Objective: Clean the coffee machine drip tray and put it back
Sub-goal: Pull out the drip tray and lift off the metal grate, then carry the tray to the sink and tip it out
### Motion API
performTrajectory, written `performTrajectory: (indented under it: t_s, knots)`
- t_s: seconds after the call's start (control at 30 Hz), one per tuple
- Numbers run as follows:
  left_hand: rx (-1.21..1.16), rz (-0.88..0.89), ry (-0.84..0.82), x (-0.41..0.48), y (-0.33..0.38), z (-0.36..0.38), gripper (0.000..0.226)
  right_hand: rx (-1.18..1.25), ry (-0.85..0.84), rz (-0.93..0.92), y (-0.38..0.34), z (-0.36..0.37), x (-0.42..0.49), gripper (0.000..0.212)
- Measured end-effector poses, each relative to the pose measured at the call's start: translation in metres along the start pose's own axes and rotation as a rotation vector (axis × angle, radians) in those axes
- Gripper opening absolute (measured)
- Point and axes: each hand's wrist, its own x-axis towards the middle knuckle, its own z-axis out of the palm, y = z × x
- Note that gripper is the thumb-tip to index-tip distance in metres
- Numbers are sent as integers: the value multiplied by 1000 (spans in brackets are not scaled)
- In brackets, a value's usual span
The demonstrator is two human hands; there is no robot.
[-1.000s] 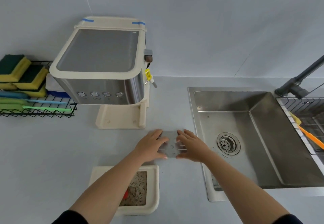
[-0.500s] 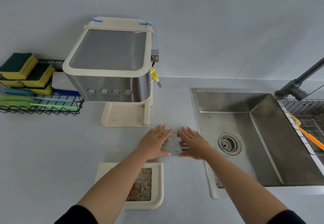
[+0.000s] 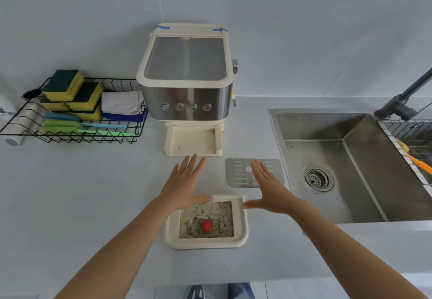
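Note:
The cream drip tray (image 3: 240,240) lies on the counter near me, its basin speckled with coffee grounds and holding a small red float (image 3: 206,225). Its metal grate (image 3: 238,172) lies flat on the counter beyond it, beside the sink. The coffee machine (image 3: 187,76) stands behind, its cream base (image 3: 191,142) bare. My left hand (image 3: 184,184) hovers flat over the tray's far left corner, fingers spread. My right hand (image 3: 268,186) hovers flat over the grate's near edge, thumb by the tray's far right corner. Both hands hold nothing.
A steel sink (image 3: 350,165) with a drain (image 3: 319,178) opens on the right, with a dark tap (image 3: 404,102) and a wire rack (image 3: 416,139) holding an orange brush. At left a black wire basket (image 3: 70,135) holds sponges, cloths and brushes.
Both hands have let go of the grate, which now lies on the counter, and drawn back toward the tray. The view has shifted, putting the machine and tray nearer the centre.

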Motion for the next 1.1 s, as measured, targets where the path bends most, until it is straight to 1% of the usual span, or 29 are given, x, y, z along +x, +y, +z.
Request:
performTrajectory:
  t_s: [0.27, 0.43, 0.63, 0.73, 0.87, 1.1]
  knots:
    - [-162, -58, -58, -59, -27, 22, 124, 185, -8, 165, -26, 44, -24, 125]
    - [-224, -64, -78, -76, -32, 36, 138, 246, -18, 185, -41, 64, -36, 132]
    - [-391, -114, -69, -88, -32, 49, 148, 291, -45, 173, -54, 77, -42, 145]
    - [-456, -53, -37, -92, -32, 53, 144, 297, -29, 158, -58, 80, -42, 146]
    - [-488, 0, 42, -92, -31, 54, 132, 291, 73, 123, -60, 84, -37, 135]
    - [-527, 12, 71, -87, -31, 51, 126, 369, 150, 120, -59, 83, -39, 126]
